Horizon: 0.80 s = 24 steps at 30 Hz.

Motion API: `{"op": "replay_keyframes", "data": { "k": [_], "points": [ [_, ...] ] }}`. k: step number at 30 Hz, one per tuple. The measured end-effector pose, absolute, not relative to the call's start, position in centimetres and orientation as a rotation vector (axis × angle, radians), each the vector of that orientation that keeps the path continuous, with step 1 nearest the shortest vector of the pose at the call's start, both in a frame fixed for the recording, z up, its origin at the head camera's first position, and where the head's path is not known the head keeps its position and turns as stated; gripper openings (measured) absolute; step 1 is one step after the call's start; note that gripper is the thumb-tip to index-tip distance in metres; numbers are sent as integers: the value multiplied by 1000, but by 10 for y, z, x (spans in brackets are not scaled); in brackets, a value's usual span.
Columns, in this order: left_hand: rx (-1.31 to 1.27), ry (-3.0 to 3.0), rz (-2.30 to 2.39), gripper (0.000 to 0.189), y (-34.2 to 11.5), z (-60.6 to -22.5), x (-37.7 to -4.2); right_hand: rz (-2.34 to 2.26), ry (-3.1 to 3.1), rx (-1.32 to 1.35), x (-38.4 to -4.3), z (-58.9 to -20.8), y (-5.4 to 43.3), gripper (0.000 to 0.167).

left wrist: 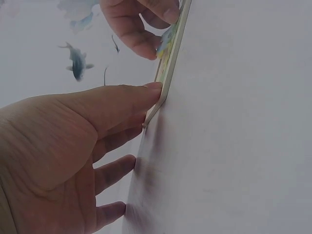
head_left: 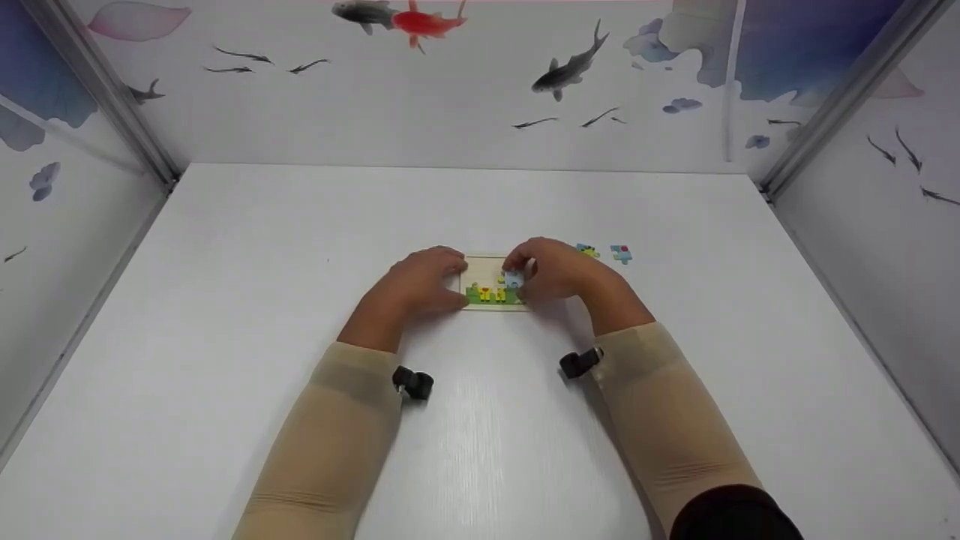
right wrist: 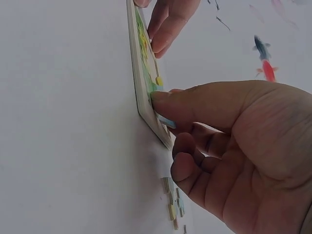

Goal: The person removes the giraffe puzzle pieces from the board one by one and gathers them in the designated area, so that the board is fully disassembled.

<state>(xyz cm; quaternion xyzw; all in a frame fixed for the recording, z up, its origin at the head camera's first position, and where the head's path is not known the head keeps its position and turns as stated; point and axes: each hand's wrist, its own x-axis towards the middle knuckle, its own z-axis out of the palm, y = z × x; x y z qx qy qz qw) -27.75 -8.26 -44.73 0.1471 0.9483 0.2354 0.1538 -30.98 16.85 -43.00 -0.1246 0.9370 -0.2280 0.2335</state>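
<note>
A small wooden puzzle board [head_left: 480, 268] lies on the white table, with a row of green and yellow jigsaw pieces [head_left: 485, 295] along its near side. My left hand [head_left: 424, 281] holds the board at its left end, the thumb on the frame near the front corner and the fingers toward the far corner. Over the right part of the board, my right hand [head_left: 559, 271] pinches a light blue puzzle piece [right wrist: 166, 121] between thumb and forefinger. The other fingers of that hand are curled in, as the right wrist view shows. The board's right end is partly hidden by this hand.
Loose puzzle pieces lie on the table just right of the board: a blue, green and yellow piece [head_left: 589, 250] partly behind the right hand, and a blue piece with a red spot [head_left: 622, 253]. Walls with painted fish [head_left: 568, 73] enclose the table [head_left: 315, 217].
</note>
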Motion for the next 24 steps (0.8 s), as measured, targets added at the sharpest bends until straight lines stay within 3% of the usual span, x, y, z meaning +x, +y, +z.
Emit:
{"op": "replay_keyframes", "data": {
  "k": [24],
  "points": [
    [437,2711,653,66,-82,-442,-275,-662,2617,-334,-313,-427,175,39]
  ]
}}
